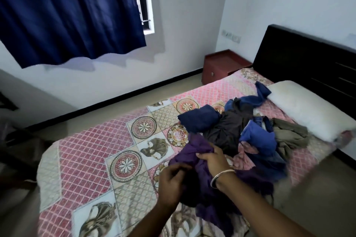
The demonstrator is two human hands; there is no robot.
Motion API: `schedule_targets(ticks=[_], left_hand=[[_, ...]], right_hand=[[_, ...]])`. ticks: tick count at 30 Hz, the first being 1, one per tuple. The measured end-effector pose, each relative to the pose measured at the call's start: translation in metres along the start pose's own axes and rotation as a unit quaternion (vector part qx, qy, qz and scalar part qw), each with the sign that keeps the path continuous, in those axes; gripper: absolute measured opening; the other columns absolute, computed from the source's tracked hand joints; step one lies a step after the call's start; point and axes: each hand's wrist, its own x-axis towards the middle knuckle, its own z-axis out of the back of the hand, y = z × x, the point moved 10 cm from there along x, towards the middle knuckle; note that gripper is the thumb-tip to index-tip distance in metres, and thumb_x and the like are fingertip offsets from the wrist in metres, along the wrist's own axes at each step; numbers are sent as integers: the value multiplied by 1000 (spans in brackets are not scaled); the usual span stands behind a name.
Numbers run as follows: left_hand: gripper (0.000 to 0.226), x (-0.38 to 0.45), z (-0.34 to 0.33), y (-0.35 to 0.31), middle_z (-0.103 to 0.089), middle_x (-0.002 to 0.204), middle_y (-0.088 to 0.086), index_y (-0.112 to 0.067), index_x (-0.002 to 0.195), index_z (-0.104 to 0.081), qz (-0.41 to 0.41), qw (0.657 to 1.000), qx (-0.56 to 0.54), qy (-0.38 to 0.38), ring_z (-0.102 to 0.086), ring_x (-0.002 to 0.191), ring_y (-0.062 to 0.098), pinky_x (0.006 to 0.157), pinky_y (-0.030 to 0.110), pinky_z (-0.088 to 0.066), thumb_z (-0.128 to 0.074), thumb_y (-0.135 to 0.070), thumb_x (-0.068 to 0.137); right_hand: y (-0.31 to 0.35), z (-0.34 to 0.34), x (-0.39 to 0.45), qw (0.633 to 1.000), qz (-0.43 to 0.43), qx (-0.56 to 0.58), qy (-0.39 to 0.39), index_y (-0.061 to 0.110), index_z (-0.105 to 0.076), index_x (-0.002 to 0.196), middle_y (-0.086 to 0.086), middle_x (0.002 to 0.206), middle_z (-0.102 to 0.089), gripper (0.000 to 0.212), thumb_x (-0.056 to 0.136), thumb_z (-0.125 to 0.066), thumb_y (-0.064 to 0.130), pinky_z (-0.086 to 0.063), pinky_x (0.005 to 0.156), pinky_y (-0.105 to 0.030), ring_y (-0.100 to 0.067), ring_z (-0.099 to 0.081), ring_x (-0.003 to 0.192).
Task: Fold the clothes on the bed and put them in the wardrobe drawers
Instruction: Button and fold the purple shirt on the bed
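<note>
Head view: we record both hands working a purple garment (202, 184) at the near side of the bed (92, 152). The right hand (213, 159) pinches a bunched fold of it between curled fingers and thumb. The left hand (171, 183) lies against the cloth with fingers curled; whether they grip it we cannot tell, as motion blur hides the tips. The remaining clothes pile (248, 127) sits just beyond, touching the purple piece and near the pillow (308, 107).

Risks, in our judgement: lifting the garment could drag neighbouring pieces from the pile with it, since the fabrics overlap. Its lower part trails toward the bed's near edge and could slide off.

Open room: the patterned bedspread to the left of the hands offers a flat stretch for folding. No wardrobe appears in view.
</note>
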Motion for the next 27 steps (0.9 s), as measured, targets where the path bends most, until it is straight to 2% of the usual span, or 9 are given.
schedule_targets(ticks=[2,6,9,12,15,18,20,22,27], left_hand=[[39,1,41,-8,-72,84,-8,-38,93,-69,-32,991,73,-104,-70,77,13,72,42,-58,-54,-11,70],[77,11,45,-28,-58,130,-13,-33,139,-46,-75,983,163,-32,-58,119,5,98,34,-50,-64,-12,66],[51,15,44,-54,-70,102,-14,-35,109,-61,-74,990,118,-10,-63,95,-3,82,23,-52,-58,-11,64],[29,23,54,-82,-74,87,-10,-31,94,-70,-88,990,107,-30,-66,80,11,73,38,-55,-60,-20,70],[33,26,63,-110,-72,94,-15,-30,105,-66,-120,984,124,-46,-67,86,7,75,33,-54,-61,-9,80],[27,24,67,-131,-69,87,-14,-25,98,-62,-150,976,141,-73,-64,80,9,70,31,-50,-55,-17,74],[20,21,64,-140,-65,76,-16,-23,87,-57,-161,976,128,-78,-58,69,5,63,26,-44,-50,-17,69],[17,14,54,-152,-62,69,-19,-24,79,-51,-184,976,108,-54,-51,60,-2,56,21,-39,-46,-13,67],[26,8,43,-163,-62,73,-10,-23,86,-58,-185,983,11,-8,-55,66,7,63,31,-43,-51,-6,68]], right_hand=[[30,-17,-9,998,34,39,37,3,-70,99,2,76,-74,41,68,-64,-22,-56,69,-24,-13,-69,71],[94,-56,-35,984,117,34,131,4,-70,90,5,68,-71,41,70,-55,-28,-54,69,-21,-6,-67,65],[112,-71,-44,979,82,77,167,5,-72,62,-6,61,-66,28,65,-57,-19,-53,69,-30,-17,-64,61],[115,-58,-32,978,21,153,143,-1,-69,63,-15,69,-65,15,52,-60,-7,-51,80,-40,-31,-61,69],[127,-9,-11,993,103,-50,0,13,-71,77,-12,86,-71,17,61,-72,10,-51,90,-48,-31,-67,85],[133,3,-21,956,199,-210,-48,23,-60,112,1,110,-66,53,64,-80,34,-49,98,-42,-21,-63,103],[135,-23,-42,917,303,-256,46,27,-49,135,14,132,-53,87,60,-85,51,-41,105,-21,-2,-51,122],[125,-55,-59,870,333,-336,141,28,-41,144,19,140,-46,105,55,-87,60,-38,106,-15,5,-43,130],[127,-62,-45,876,332,-328,119,3,-59,119,-12,110,-69,38,83,-62,14,-50,92,-52,-24,-65,107]])
